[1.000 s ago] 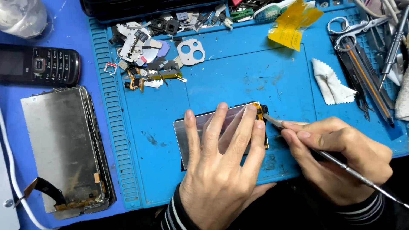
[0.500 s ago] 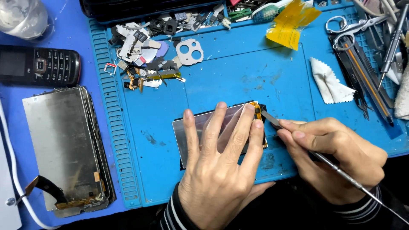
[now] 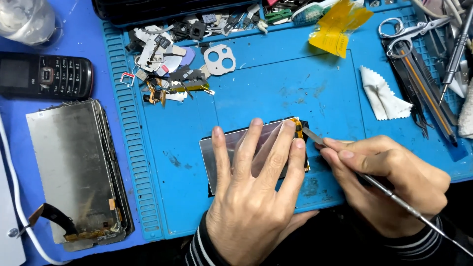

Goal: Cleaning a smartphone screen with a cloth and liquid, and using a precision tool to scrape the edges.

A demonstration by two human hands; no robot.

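Note:
A phone screen panel with a silvery back lies on the blue work mat. My left hand presses flat on it, fingers spread over its right half. An orange flex strip runs along the panel's right edge. My right hand holds a thin metal pry tool like a pen; its flat tip touches the panel's upper right corner beside the flex strip.
A stack of screen panels lies left of the mat, a black keypad phone above it. Small loose parts crowd the mat's top. Yellow tape, a white cloth, scissors and tweezers lie at right.
The pry tool's tip has shifted slightly along the panel's upper right corner. My left hand stays pressed on the panel.

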